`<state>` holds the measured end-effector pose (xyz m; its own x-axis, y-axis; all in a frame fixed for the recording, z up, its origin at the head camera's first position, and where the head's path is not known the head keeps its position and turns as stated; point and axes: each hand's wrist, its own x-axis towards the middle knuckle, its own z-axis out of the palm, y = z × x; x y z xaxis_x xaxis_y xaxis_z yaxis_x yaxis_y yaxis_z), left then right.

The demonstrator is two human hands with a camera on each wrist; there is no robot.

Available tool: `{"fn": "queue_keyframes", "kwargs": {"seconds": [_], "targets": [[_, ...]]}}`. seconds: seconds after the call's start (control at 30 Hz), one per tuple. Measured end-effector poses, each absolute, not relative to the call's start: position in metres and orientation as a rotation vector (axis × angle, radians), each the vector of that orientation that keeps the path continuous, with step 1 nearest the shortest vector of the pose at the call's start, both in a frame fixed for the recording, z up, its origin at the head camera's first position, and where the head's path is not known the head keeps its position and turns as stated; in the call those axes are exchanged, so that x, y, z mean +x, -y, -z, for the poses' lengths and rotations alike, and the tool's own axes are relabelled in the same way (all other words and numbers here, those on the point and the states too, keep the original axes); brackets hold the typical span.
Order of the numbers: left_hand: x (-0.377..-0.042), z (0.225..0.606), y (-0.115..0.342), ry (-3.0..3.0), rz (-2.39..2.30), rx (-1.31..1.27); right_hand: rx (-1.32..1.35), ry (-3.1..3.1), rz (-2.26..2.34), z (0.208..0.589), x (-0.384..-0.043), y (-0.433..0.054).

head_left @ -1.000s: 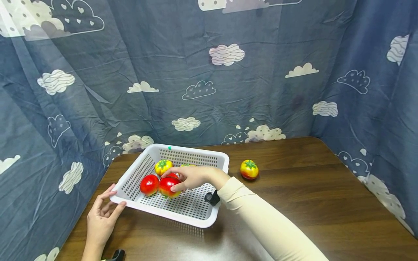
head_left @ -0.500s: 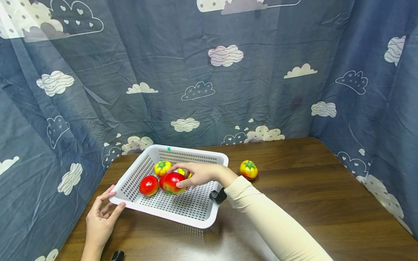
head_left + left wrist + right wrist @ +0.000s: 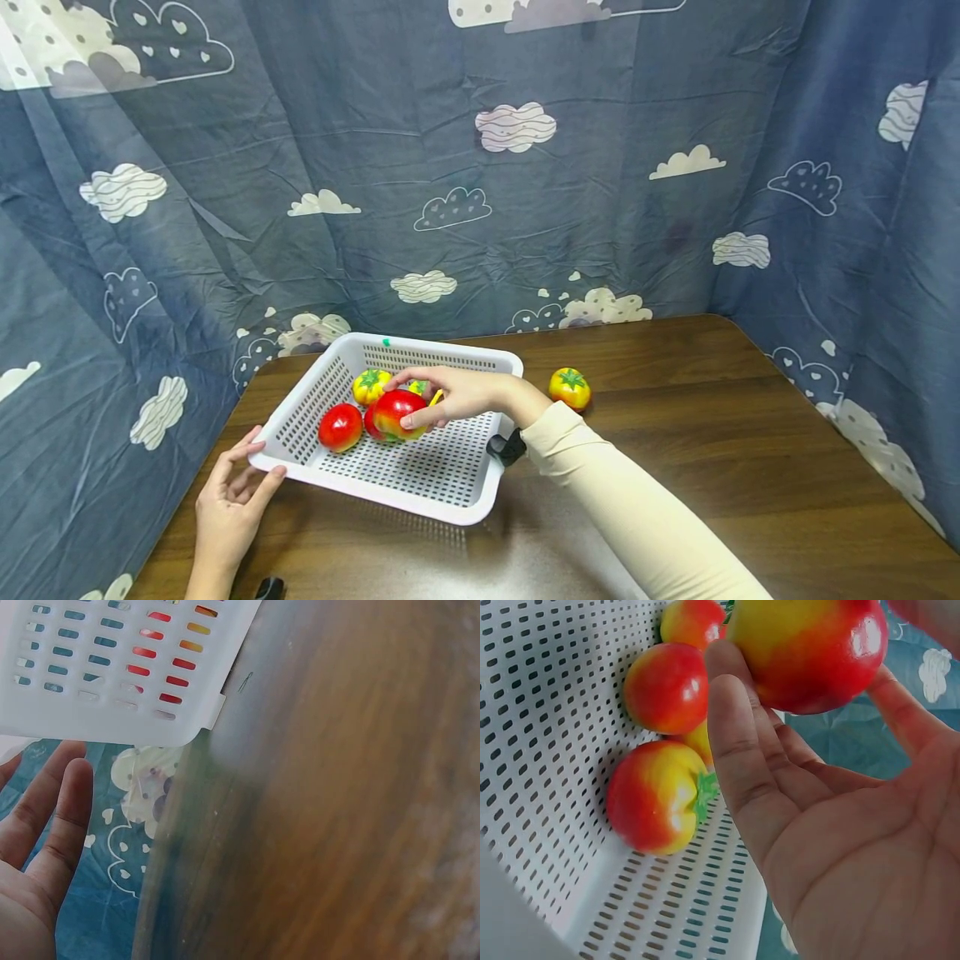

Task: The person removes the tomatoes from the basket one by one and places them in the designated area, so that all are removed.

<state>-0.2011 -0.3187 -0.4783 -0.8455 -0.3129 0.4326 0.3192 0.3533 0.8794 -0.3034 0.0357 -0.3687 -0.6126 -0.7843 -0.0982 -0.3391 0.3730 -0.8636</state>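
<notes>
My right hand (image 3: 465, 395) holds a red-and-yellow toy tomato (image 3: 396, 410) between thumb and fingers, above the inside of a white perforated basket (image 3: 405, 498). Its glossy underside faces the palm in the right wrist view. Within the basket lie a red tomato (image 3: 341, 427), a yellow one with a green top (image 3: 371, 386) and others partly hidden by the hand. At the basket's near left corner, my left hand (image 3: 227, 504) grips the rim, thumb on the front side and fingers on the left. Its fingertips are partly hidden behind the basket in the left wrist view.
A single yellow-red tomato (image 3: 570, 389) stands on the brown wooden table (image 3: 697, 450), right of the basket. Behind and beside the table hangs a blue curtain (image 3: 360, 150) with cloud prints. A black wrist strap piece (image 3: 507, 448) overlaps the basket's right rim.
My right hand has lifted the held tomato slightly and shifted it right, away from the red one on the left. The left hand keeps its place at the basket corner.
</notes>
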Motion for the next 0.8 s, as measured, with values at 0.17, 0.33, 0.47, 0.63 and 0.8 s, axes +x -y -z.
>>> {"fn": "queue_keyframes", "kwargs": {"seconds": [0.17,0.33,0.47,0.63,0.8], "targets": [[-0.201,0.479,0.319,2.068,1.542,-0.007,-1.018,-2.183,1.15,0.368,-0.304,-0.04],[-0.202,0.479,0.32,2.066,1.545,-0.003,-1.05,-2.21,1.156,0.368,-0.306,-0.046],[-0.202,0.478,0.319,2.068,1.555,-0.001,-1.047,-2.225,1.158,0.366,-0.306,-0.053],[-0.202,0.478,0.319,2.061,1.569,-0.001,-1.073,-2.202,1.194,0.364,-0.306,-0.061],[-0.201,0.478,0.319,2.072,1.557,0.011,-1.078,-2.188,1.223,0.364,-0.305,-0.069]]}}
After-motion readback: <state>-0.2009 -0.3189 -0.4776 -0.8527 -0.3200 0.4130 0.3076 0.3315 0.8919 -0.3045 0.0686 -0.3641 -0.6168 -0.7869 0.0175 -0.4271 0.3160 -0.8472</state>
